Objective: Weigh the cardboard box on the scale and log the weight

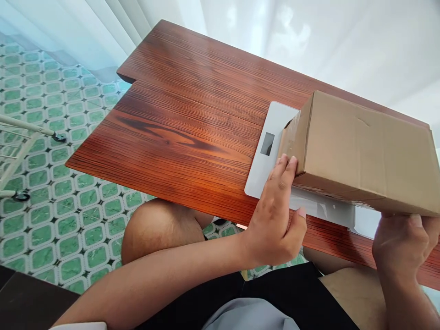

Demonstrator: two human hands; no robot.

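Observation:
A brown cardboard box (367,146) with clear tape on its end sits over a white flat scale (275,121), hiding most of it. The scale's small grey display (267,144) shows to the left of the box; no digits can be made out. My left hand (277,213) presses its stretched fingers against the box's left end, near the front corner, with the thumb apart. Under the box's near edge, at the right, my right hand (405,243) supports it with curled fingers, partly hidden. Whether the box's underside fully touches the scale cannot be told.
The reddish wooden table (165,123) has a notched left end. A white, shiny flat item (366,222) lies beside the scale. White curtains (223,23) hang behind. A wheeled white rack (20,156) stands on the green tiled floor (62,211) at left. My knee (161,227) is under the table's edge.

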